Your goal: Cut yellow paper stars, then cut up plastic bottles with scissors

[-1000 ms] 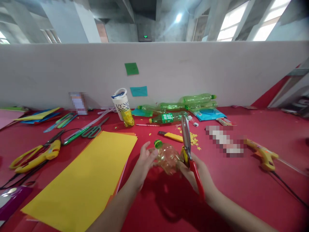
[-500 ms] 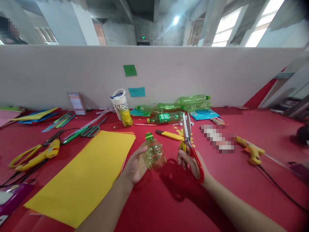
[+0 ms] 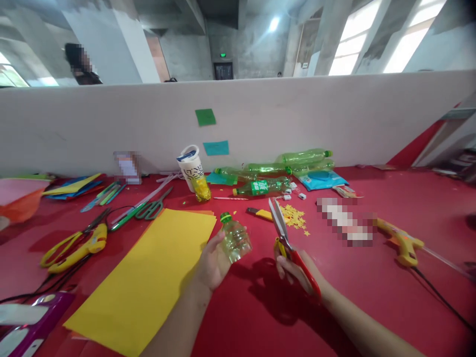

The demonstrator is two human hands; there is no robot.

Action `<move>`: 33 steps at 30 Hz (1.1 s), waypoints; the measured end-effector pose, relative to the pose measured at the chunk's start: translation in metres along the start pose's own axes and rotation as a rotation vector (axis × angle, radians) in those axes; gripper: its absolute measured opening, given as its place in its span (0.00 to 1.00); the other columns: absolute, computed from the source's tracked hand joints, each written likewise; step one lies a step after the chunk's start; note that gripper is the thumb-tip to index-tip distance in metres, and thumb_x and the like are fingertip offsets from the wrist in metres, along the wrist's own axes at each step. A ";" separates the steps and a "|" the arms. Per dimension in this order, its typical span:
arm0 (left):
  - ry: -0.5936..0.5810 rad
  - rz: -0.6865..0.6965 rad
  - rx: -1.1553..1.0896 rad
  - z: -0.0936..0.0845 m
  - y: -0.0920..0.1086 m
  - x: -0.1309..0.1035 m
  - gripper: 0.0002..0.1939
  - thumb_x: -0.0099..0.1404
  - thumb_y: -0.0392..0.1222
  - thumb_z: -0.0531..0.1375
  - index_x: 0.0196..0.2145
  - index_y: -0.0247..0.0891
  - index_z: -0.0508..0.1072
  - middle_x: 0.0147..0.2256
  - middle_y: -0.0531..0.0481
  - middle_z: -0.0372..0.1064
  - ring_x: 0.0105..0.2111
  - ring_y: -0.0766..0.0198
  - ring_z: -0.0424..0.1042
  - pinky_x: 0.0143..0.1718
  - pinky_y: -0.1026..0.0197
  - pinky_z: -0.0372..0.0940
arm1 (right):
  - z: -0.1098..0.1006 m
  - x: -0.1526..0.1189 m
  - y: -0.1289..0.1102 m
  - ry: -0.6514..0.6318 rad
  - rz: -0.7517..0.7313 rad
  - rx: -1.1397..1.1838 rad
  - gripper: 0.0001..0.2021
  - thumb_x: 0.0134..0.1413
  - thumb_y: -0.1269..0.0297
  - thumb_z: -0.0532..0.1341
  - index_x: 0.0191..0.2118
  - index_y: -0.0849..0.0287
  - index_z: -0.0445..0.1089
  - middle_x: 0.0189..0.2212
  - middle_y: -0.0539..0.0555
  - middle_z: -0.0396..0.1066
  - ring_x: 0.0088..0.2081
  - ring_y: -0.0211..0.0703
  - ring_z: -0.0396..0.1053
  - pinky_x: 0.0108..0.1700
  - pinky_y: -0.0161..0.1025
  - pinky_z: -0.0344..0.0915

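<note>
My left hand (image 3: 215, 260) is closed round the side of a cut green plastic bottle top (image 3: 237, 240), its capped neck tilted up and to the left. In my right hand (image 3: 293, 270) is a pair of scissors (image 3: 280, 223) with red and yellow handles, blades pointing up and slightly parted. The blades are apart from the bottle piece. Behind the scissors lie a yellow utility knife (image 3: 262, 213) and a pile of small yellow stars (image 3: 293, 217). Yellow paper sheets (image 3: 148, 277) lie beside my left forearm.
Several green bottles (image 3: 260, 187) lie along the white partition (image 3: 141, 114). A white cup (image 3: 190, 166) stands left of them. Yellow glue guns (image 3: 401, 243) with cables rest at both sides. Yellow-handled scissors (image 3: 61, 250) and grey-green scissors (image 3: 152, 208) lie on the left.
The scissors have tilted further left, and the bottle piece leans more with its neck to the left. The view has shifted slightly, and more of the star pile shows.
</note>
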State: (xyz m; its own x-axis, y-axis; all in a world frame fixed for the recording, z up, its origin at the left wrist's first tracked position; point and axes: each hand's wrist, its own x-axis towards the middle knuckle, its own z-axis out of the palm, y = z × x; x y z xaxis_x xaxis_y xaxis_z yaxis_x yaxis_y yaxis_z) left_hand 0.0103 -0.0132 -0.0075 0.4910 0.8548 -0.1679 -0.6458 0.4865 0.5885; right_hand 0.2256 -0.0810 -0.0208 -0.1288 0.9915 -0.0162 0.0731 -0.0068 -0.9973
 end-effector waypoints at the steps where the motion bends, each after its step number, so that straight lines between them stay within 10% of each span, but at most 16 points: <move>1: 0.019 0.012 0.004 -0.001 0.000 0.001 0.17 0.60 0.42 0.56 0.48 0.39 0.68 0.45 0.45 0.72 0.47 0.55 0.69 0.51 0.51 0.60 | 0.000 -0.001 -0.002 -0.004 0.008 0.007 0.14 0.55 0.54 0.57 0.26 0.59 0.61 0.17 0.45 0.62 0.17 0.32 0.56 0.20 0.30 0.53; 12: 0.046 0.213 0.248 0.021 -0.014 -0.007 0.29 0.50 0.32 0.64 0.49 0.47 0.63 0.51 0.50 0.66 0.54 0.56 0.62 0.55 0.54 0.55 | 0.017 0.010 -0.016 -0.037 0.007 0.289 0.11 0.57 0.55 0.54 0.31 0.57 0.60 0.12 0.42 0.59 0.15 0.36 0.61 0.24 0.35 0.63; 21: 0.057 0.363 0.560 0.040 -0.007 -0.017 0.18 0.50 0.35 0.65 0.38 0.41 0.66 0.52 0.44 0.64 0.53 0.50 0.62 0.51 0.53 0.58 | 0.004 0.021 -0.026 0.104 -0.034 0.264 0.09 0.53 0.59 0.59 0.33 0.57 0.60 0.20 0.45 0.65 0.15 0.32 0.58 0.20 0.32 0.58; 33: -0.081 0.035 0.712 0.024 -0.029 -0.015 0.43 0.54 0.36 0.64 0.58 0.51 0.41 0.54 0.43 0.60 0.51 0.55 0.65 0.52 0.52 0.58 | 0.000 0.020 -0.021 0.248 -0.113 0.223 0.11 0.51 0.59 0.60 0.35 0.56 0.57 0.26 0.46 0.63 0.20 0.34 0.61 0.25 0.35 0.62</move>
State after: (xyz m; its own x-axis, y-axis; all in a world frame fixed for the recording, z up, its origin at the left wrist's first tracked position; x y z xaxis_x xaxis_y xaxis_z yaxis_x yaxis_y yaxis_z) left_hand 0.0356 -0.0450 -0.0030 0.5362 0.8385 -0.0966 -0.1376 0.1997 0.9701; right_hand 0.2215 -0.0615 -0.0001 0.1224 0.9887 0.0861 -0.1489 0.1041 -0.9834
